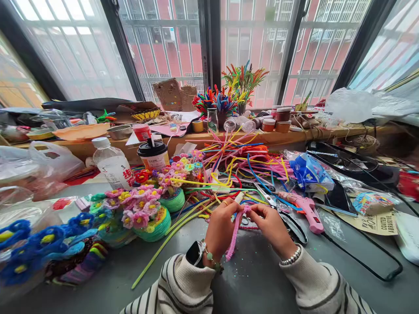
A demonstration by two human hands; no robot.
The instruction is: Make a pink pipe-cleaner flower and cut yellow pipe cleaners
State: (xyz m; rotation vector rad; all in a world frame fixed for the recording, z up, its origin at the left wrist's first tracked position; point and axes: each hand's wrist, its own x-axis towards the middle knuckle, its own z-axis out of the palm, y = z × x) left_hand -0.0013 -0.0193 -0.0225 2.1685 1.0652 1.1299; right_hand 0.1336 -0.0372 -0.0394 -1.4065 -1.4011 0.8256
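Near the middle of the grey table, my left hand (222,224) pinches a pink pipe cleaner (233,237), whose loose end hangs down toward the tabletop. My right hand (271,224) has its thumb and fingers closed on the bunched upper part of the same pink piece. Both sets of fingertips are close together, with the twisted part between them. Scissors (266,195) lie just beyond my right hand, and a pink glue gun (307,211) rests to its right. Behind my hands is a loose pile of coloured pipe cleaners (229,163).
Pink flower pieces (142,207) in green pots and blue flowers (46,240) stand at the left. Behind them are a plastic bottle (113,165) and a lidded cup (153,155). The glue gun's black cable (356,261) loops across the right side.
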